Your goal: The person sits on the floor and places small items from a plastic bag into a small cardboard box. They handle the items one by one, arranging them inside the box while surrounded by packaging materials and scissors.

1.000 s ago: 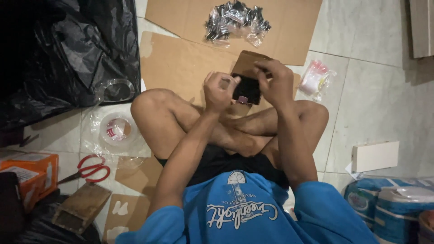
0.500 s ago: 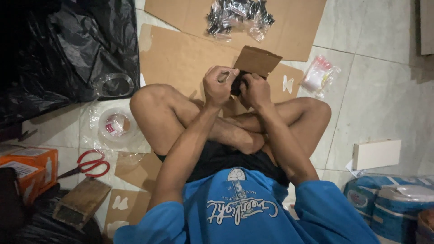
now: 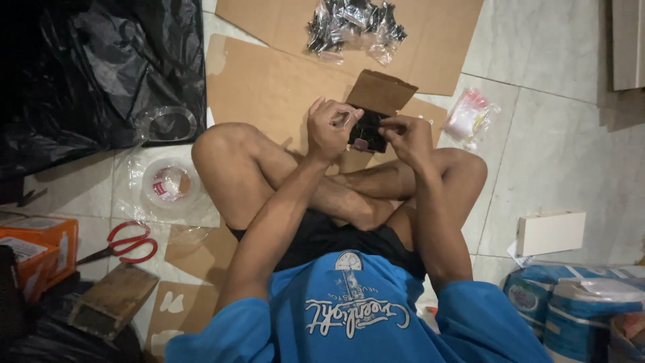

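Cardboard box (image 3: 376,107), small with a dark inside and its flap standing open, is sitting at upper centre of the frame between both hands. Left hand (image 3: 330,131) is pinching something thin; right hand (image 3: 406,134) is gripping the box's side. It looks light and easily crushed, best held by its edges.

Blue shirt (image 3: 356,323), white print. Red-handled scissors (image 3: 124,245) lower left. Black plastic sheet (image 3: 101,67) upper left. Brown cardboard (image 3: 269,81). Orange box (image 3: 37,245).
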